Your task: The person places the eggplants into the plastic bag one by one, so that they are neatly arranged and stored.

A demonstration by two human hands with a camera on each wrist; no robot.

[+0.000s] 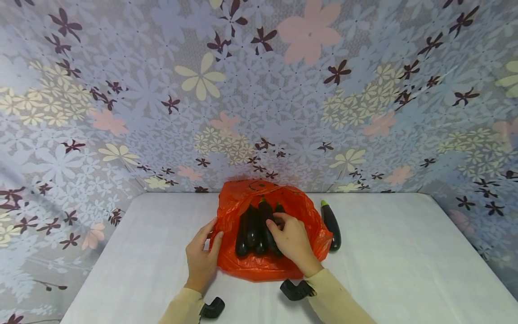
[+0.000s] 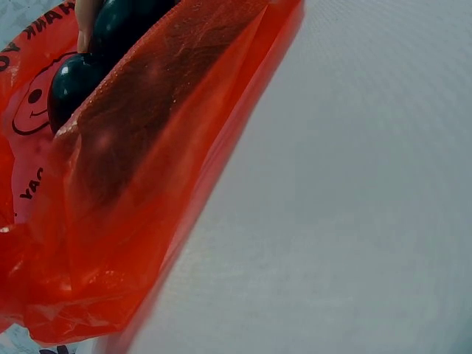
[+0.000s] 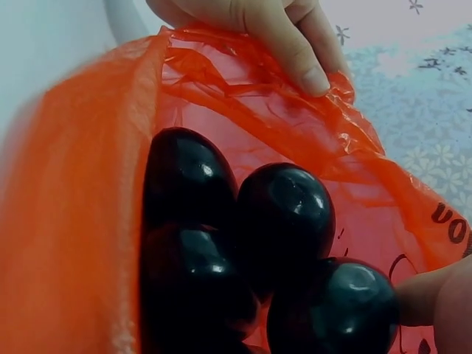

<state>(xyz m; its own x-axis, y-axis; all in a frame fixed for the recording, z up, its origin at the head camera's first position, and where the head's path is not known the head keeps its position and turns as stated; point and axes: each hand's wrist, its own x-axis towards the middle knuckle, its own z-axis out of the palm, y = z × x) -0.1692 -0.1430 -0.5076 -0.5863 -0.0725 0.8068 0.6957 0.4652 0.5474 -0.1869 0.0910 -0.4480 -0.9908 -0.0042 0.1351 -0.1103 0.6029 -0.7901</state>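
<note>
A red plastic bag (image 1: 259,273) lies with its mouth spread, and several dark, glossy eggplants (image 1: 252,227) are inside. On its left side, my left hand (image 1: 202,256) holds the bag's edge, thumb on the inner side; the right wrist view shows this hand (image 3: 276,37) at the crinkled rim. My right hand (image 1: 293,236) reaches into the mouth and grips one eggplant (image 1: 265,216). Its thumb presses against that eggplant's rounded end (image 3: 339,306) in the right wrist view, while its other fingers are mostly hidden. Another eggplant (image 1: 332,227), green at the stem, lies outside, right beside the bag.
The bag rests on a white-covered table (image 1: 388,252) near its back edge. Behind and at the sides stands a flower-patterned wall covering (image 1: 275,99). Black wrist devices (image 1: 297,290) sit at both sleeves. Printed letters and a smiley face mark the bag.
</note>
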